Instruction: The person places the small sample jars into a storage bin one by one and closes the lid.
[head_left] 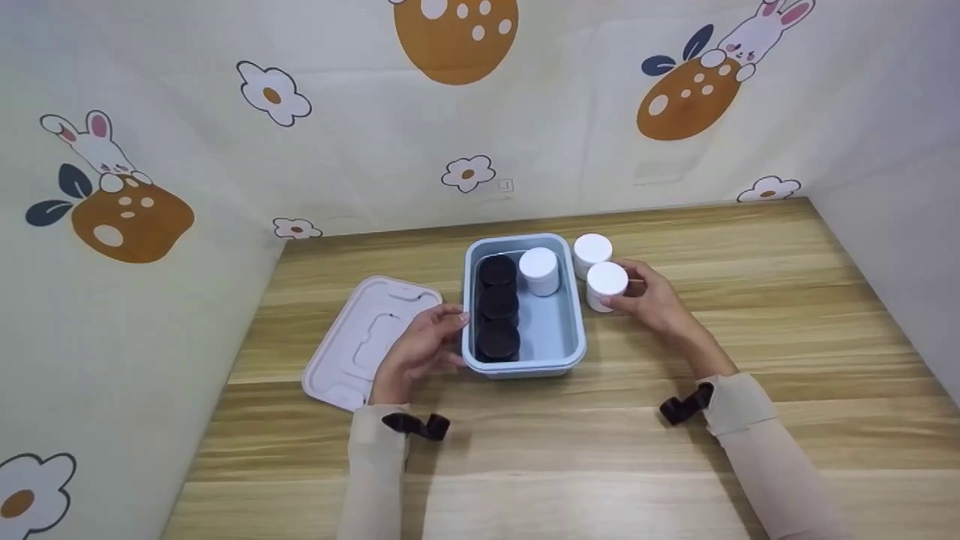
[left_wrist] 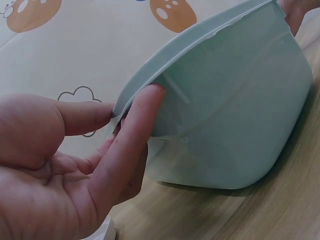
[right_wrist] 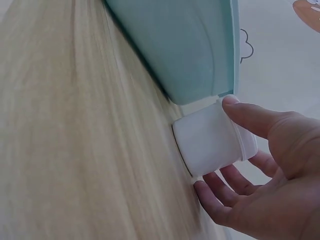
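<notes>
A light-blue plastic bin stands on the table, with three black-lidded jars in a row along its left side and one white jar at its back right. My left hand pinches the bin's left rim, thumb on top and fingers beneath, as the left wrist view shows. Outside the bin's right wall, my right hand has its thumb and fingers round a white screw-top jar, which stands upright close to the table. Another white jar stands just behind it.
A pale lid lies flat on the wooden table left of the bin, partly under the left hand and wrist. Black straps hang at both cuffs. A patterned cloth wall rises behind the table.
</notes>
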